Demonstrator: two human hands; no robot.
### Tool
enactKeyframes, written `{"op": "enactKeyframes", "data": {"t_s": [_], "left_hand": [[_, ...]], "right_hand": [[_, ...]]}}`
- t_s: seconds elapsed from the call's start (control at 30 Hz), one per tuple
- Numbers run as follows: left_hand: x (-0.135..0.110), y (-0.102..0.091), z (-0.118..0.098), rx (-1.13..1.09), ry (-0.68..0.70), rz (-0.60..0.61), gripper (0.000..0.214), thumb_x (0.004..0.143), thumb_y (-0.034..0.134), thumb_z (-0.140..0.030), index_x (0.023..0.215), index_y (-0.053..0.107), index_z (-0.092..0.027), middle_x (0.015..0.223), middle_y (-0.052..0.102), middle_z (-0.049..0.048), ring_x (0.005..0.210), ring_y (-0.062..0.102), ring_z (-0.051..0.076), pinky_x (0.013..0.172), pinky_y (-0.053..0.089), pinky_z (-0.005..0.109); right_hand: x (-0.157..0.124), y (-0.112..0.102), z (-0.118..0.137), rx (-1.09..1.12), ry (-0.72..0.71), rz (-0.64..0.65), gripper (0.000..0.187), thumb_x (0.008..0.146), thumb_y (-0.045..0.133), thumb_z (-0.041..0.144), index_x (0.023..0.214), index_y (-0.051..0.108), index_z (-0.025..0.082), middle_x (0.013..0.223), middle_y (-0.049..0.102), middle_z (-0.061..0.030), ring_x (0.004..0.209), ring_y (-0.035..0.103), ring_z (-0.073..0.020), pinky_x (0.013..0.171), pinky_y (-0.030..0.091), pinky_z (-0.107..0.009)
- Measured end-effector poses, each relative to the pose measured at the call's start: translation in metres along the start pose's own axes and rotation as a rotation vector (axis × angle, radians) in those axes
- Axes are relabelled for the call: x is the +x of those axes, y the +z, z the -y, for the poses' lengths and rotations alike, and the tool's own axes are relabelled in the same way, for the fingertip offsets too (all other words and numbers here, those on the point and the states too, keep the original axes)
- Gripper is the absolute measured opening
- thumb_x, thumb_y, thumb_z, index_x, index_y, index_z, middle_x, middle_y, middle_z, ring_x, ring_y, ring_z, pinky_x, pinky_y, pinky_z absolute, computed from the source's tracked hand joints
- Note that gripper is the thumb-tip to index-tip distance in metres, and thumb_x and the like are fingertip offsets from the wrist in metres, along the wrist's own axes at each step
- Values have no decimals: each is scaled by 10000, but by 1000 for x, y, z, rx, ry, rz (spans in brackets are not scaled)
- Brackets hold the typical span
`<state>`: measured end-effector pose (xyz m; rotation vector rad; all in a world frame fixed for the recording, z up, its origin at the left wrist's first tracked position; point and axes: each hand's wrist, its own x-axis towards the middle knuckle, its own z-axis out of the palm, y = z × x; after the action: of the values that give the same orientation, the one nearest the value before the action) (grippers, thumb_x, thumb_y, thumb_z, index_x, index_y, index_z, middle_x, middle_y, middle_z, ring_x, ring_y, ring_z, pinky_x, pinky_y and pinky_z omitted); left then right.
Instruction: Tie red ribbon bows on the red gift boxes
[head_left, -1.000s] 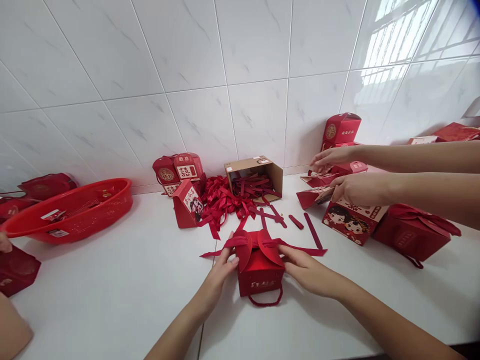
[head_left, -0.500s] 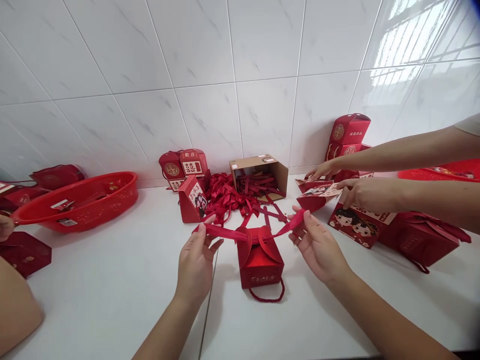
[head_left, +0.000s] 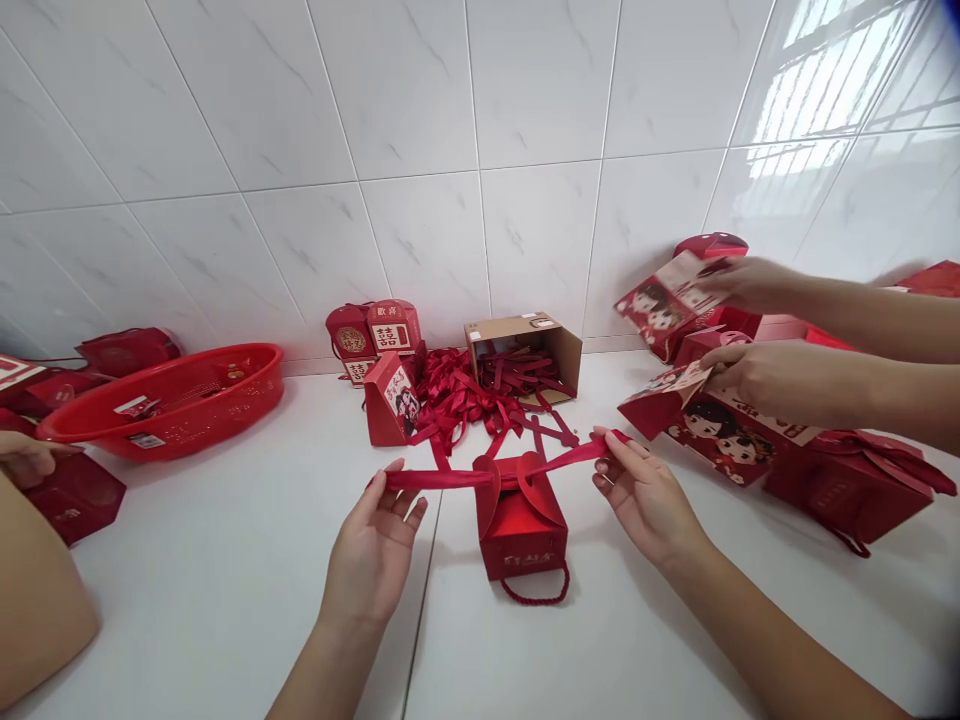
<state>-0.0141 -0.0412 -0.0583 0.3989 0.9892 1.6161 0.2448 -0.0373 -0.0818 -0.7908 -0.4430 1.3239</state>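
Note:
A small red gift box (head_left: pixel 523 535) with a cord handle stands on the white counter (head_left: pixel 225 600) in front of me. A red ribbon (head_left: pixel 442 479) runs through its curved top flaps and stretches out to both sides. My left hand (head_left: pixel 375 545) pinches the ribbon's left end. My right hand (head_left: pixel 646 492) pinches the right end, held a little higher. Both ends are pulled taut, away from the box.
A brown carton (head_left: pixel 525 350) with a heap of red ribbons (head_left: pixel 457 395) lies at the wall behind, next to several red boxes (head_left: pixel 375 345). A red basket (head_left: pixel 169 400) sits left. Another person's hands (head_left: pixel 750 370) handle printed boxes at the right. A further person's hand (head_left: pixel 26 455) shows far left.
My hands left the box sides, took the ribbon ends and pulled them apart, wider now. The person at the right lifted a printed box toward the wall.

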Motion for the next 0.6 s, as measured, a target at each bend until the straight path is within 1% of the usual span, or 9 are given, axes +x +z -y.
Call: {"op": "enactKeyframes", "data": {"t_s": [0.1, 0.17, 0.2, 0.27, 0.37, 0.43, 0.5, 0.6], "left_hand": [[-1, 3, -4, -20, 35, -3, 260, 931, 474, -238, 822, 707, -199, 848, 650, -9, 776, 606, 102, 671, 512, 244], [-1, 8, -8, -17, 92, 21, 252, 931, 482, -262, 832, 706, -202, 872, 659, -11, 790, 611, 99, 670, 512, 232], [-1, 11, -10, -11, 131, 45, 232, 924, 498, -269, 842, 705, -204, 867, 662, -12, 795, 614, 98, 684, 514, 227], [0, 20, -17, 5, 215, 124, 160, 894, 557, -268, 864, 703, -209, 840, 667, -17, 804, 626, 101, 742, 518, 230], [2, 36, -28, 40, 346, 275, 71, 830, 648, -248, 878, 693, -221, 760, 664, -29, 774, 647, 117, 809, 520, 275], [2, 49, -34, 89, 436, 368, 75, 818, 665, -253, 879, 688, -216, 729, 661, -26, 755, 652, 132, 803, 523, 303], [0, 63, -38, 150, 494, 458, 99, 838, 642, -278, 878, 687, -199, 741, 666, -6, 772, 655, 151, 789, 527, 318], [-5, 83, -41, 206, 490, 585, 144, 877, 588, -283, 860, 688, -181, 769, 666, 16, 811, 651, 163, 768, 531, 306]], "right_hand": [[-2, 1, 3, -19, -54, 5, 231, 710, 770, 376, 864, 734, 208, 823, 614, 8, 649, 528, -67, 580, 488, -163], [-3, 4, 7, -63, -124, 0, 235, 736, 744, 408, 871, 733, 216, 931, 639, -10, 746, 566, -91, 618, 500, -176], [-3, 6, 9, -90, -166, 0, 229, 739, 743, 402, 885, 731, 226, 945, 643, -11, 780, 575, -100, 635, 505, -183], [-2, 12, 16, -144, -260, 20, 228, 739, 752, 371, 927, 724, 245, 857, 633, 1, 755, 573, -102, 631, 508, -193], [1, 24, 29, -211, -391, 76, 231, 770, 723, 387, 948, 718, 239, 708, 587, 19, 636, 546, -88, 560, 487, -196], [3, 35, 37, -272, -473, 125, 220, 804, 684, 405, 924, 723, 224, 721, 605, 9, 638, 565, -90, 564, 493, -206], [4, 48, 44, -331, -562, 191, 184, 819, 676, 370, 925, 721, 227, 777, 634, 3, 689, 602, -100, 622, 520, -226], [3, 66, 53, -375, -663, 312, 145, 834, 664, 301, 960, 700, 240, 772, 645, 13, 713, 633, -113, 681, 546, -259]]}}
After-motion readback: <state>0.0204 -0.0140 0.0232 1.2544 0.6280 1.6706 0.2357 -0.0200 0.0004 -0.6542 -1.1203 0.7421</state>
